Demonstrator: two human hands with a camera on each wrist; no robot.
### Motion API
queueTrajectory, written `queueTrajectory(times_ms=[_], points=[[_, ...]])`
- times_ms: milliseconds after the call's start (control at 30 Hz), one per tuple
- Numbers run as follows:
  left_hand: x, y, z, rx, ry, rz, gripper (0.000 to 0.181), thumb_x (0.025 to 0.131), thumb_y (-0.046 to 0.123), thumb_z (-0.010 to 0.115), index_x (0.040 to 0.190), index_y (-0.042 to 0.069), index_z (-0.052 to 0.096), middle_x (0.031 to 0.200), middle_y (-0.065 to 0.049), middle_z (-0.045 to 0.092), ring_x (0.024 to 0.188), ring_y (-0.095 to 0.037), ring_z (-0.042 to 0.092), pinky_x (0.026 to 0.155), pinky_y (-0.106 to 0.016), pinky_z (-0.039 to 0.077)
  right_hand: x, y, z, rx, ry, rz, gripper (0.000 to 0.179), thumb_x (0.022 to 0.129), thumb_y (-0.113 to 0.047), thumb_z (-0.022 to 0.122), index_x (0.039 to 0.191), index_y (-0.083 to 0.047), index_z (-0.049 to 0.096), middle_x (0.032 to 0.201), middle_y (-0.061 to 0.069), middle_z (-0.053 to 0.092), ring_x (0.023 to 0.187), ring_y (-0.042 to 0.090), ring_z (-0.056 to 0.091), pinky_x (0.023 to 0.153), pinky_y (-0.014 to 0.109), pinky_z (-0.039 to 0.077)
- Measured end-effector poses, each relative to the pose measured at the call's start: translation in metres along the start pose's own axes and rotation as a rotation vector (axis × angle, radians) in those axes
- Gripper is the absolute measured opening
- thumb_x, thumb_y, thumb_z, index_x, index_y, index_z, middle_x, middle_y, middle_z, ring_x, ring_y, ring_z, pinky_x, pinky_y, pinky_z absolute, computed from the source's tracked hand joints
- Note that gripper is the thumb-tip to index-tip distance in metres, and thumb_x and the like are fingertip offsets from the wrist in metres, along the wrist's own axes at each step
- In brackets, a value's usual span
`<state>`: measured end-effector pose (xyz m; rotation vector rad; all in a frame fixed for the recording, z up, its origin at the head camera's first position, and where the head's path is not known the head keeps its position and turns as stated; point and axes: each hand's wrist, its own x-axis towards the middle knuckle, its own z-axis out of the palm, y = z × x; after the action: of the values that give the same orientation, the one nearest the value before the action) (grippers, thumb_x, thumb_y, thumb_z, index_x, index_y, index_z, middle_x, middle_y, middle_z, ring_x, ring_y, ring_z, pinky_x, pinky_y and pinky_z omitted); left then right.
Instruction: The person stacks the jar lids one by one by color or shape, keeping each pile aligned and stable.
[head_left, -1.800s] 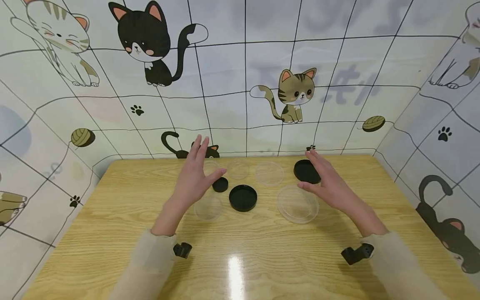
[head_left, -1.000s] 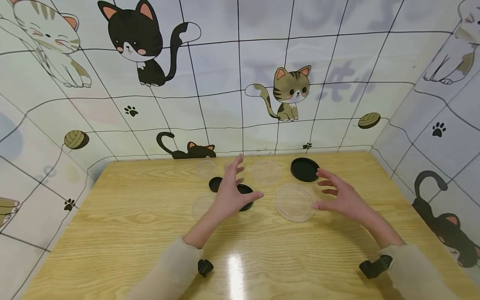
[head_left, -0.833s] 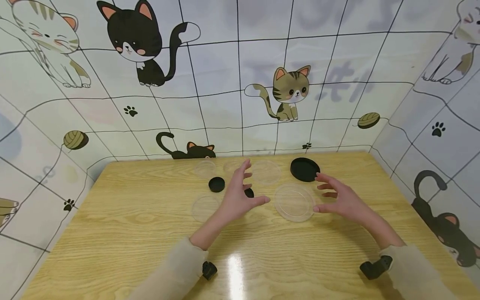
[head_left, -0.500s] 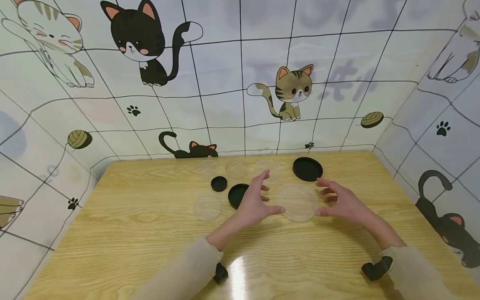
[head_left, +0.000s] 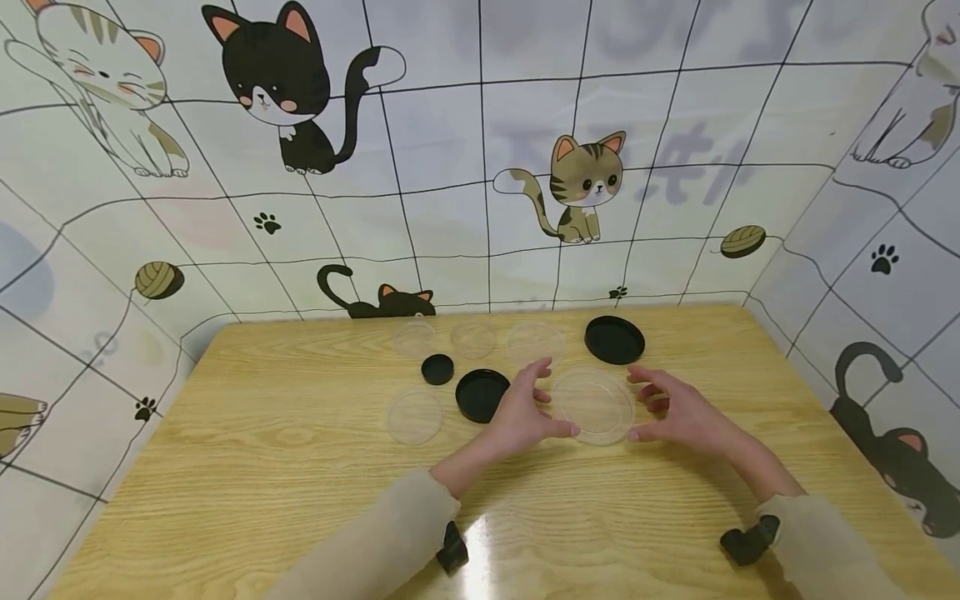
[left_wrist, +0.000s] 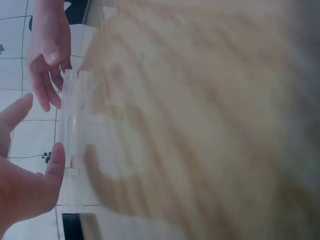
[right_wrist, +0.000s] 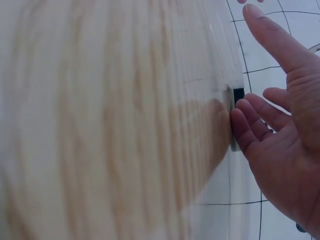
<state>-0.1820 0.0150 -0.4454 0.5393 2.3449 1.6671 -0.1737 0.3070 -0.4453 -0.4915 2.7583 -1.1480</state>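
Could skid the large, clear, round plastic dish by closing unevenly, with left hand and right hand reaching around, fingers wide and empty.

A wood-grain table carries a bright streak of glare. Along its back edge lie three clear discs in a row and, to their right, a large black dish. Nearer, a small black dish sits just beside a medium black dish. Behind, a pale grid-lined backdrop shows a black-and-white cat, a brown striped cat, paw prints and yarn balls.
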Motion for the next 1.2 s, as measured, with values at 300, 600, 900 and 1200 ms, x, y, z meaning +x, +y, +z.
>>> queueTrajectory(times_ms=[300, 600, 900, 1200], points=[[0.0, -0.003, 0.005, 0.043, 0.022, -0.049, 0.1, 0.073, 0.011, 0.094, 0.156, 0.007, 0.038, 0.145, -0.013, 0.05, 0.1, -0.019, 0.059, 0.076, -0.026, 0.052, 0.002, 0.003, 0.001, -0.017, -0.008, -0.02, 0.097, 0.076, -0.024, 0.094, 0.151, 0.007, 0.04, 0.14, 0.021, 0.054, 0.117, 0.034, 0.055, 0.095, 0.031, 0.05], [0.006, -0.008, 0.013, -0.032, 0.021, -0.073, 0.096, 0.071, 0.001, 0.093, 0.153, 0.003, 0.042, 0.138, -0.011, 0.053, 0.084, -0.011, 0.064, 0.075, -0.025, 0.055, 0.002, 0.004, 0.0, -0.004, -0.042, 0.007, 0.098, 0.076, -0.027, 0.094, 0.15, 0.007, 0.041, 0.134, 0.018, 0.056, 0.117, 0.031, 0.052, 0.098, 0.032, 0.047], [0.008, -0.01, 0.015, -0.007, -0.001, -0.089, 0.091, 0.072, -0.003, 0.092, 0.15, -0.003, 0.045, 0.129, -0.009, 0.056, 0.078, -0.008, 0.063, 0.074, -0.023, 0.056, 0.003, 0.009, 0.0, -0.016, -0.05, -0.004, 0.096, 0.074, -0.028, 0.095, 0.148, 0.008, 0.045, 0.122, 0.011, 0.056, 0.108, 0.026, 0.05, 0.089, 0.023, 0.044], [0.011, -0.009, 0.017, 0.109, 0.024, -0.075, 0.083, 0.07, 0.003, 0.094, 0.143, -0.003, 0.056, 0.111, -0.003, 0.056, 0.082, -0.007, 0.05, 0.073, -0.02, 0.048, 0.004, 0.009, -0.001, -0.001, -0.057, 0.001, 0.095, 0.072, -0.026, 0.096, 0.148, 0.006, 0.047, 0.116, 0.009, 0.055, 0.104, 0.025, 0.047, 0.085, 0.024, 0.042]])
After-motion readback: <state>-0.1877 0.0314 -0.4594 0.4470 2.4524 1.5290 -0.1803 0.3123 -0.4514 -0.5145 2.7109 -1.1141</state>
